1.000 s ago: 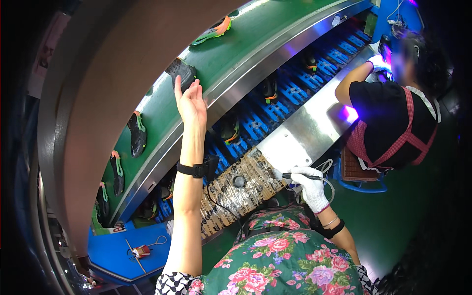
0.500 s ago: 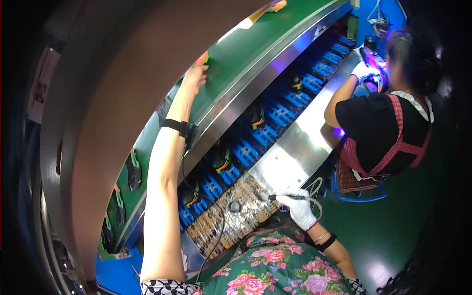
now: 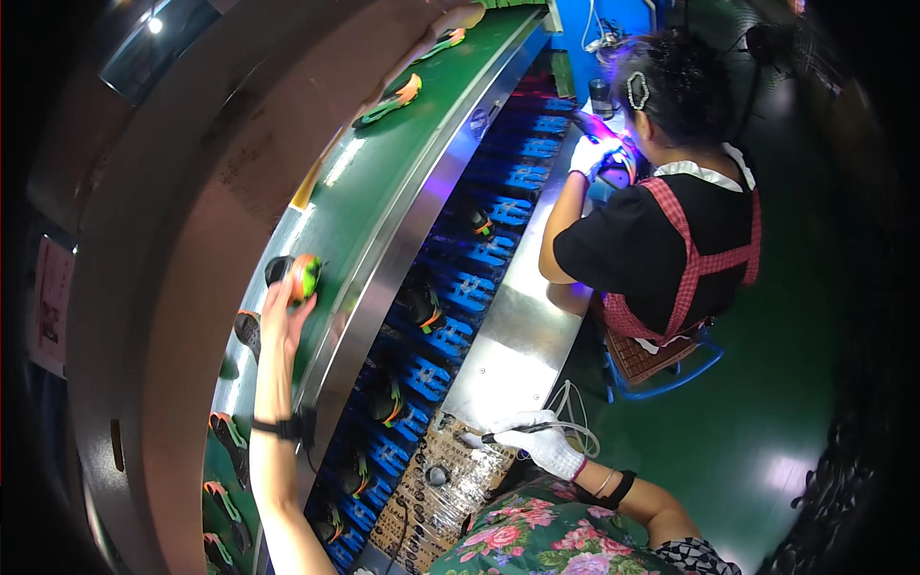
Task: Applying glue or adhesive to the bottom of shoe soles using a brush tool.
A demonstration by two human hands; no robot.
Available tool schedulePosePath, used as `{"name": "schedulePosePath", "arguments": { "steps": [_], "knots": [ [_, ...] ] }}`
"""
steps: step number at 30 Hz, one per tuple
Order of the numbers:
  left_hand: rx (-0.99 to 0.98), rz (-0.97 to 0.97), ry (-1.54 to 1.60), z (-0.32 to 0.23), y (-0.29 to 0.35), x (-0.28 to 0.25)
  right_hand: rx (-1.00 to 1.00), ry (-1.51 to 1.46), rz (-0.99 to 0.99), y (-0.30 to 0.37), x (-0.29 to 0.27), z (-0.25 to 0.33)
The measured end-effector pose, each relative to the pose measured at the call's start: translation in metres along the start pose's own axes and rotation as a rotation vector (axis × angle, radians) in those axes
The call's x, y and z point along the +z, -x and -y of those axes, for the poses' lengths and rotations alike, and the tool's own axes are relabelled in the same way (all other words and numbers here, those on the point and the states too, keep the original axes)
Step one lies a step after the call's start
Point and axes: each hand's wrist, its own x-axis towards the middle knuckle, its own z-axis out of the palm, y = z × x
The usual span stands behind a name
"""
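My left hand (image 3: 281, 316) reaches far up onto the green upper conveyor belt (image 3: 383, 182) and grips a black shoe with an orange and green sole (image 3: 299, 275). My right hand (image 3: 541, 444), in a white glove, rests low over a brown patterned mat (image 3: 441, 489) and holds a thin dark pen-like tool (image 3: 513, 434) with a white cable trailing from it. A black band sits on each wrist.
More shoes lie along the green belt (image 3: 388, 101) and on the blue lower conveyor (image 3: 460, 287). A steel worktop (image 3: 517, 335) runs beside it. A co-worker in a black top and red checked apron (image 3: 661, 230) sits at the right, handling a shoe under purple light.
My left arm has stayed stretched to the upper belt, with a shoe in the hand. The view has swung, showing more of the co-worker. My right hand has stayed over the mat.
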Motion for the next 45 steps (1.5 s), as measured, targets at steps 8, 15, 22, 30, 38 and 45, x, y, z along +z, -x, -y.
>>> {"name": "schedulePosePath", "arguments": {
  "steps": [8,15,22,30,38,45],
  "knots": [
    [0.118,-0.261,-0.033,0.010,0.212,0.024,-0.003,-0.018,-0.003,0.005,0.006,0.022],
    [-0.001,-0.420,0.246,0.095,0.234,0.044,-0.163,-0.213,-0.069,0.012,0.018,0.052],
    [-0.533,-0.122,0.650,0.090,0.264,0.075,-0.307,-0.038,0.001,0.022,0.040,0.110],
    [-0.454,0.038,0.848,0.166,0.354,0.090,-0.246,0.031,0.229,0.011,0.078,0.092],
    [-0.499,0.023,1.122,0.120,0.367,0.094,0.125,0.078,0.341,0.007,0.100,0.077],
    [-0.214,-0.034,1.339,0.122,0.357,0.096,-0.404,0.295,0.361,-0.003,0.109,0.069]
  ]
}}
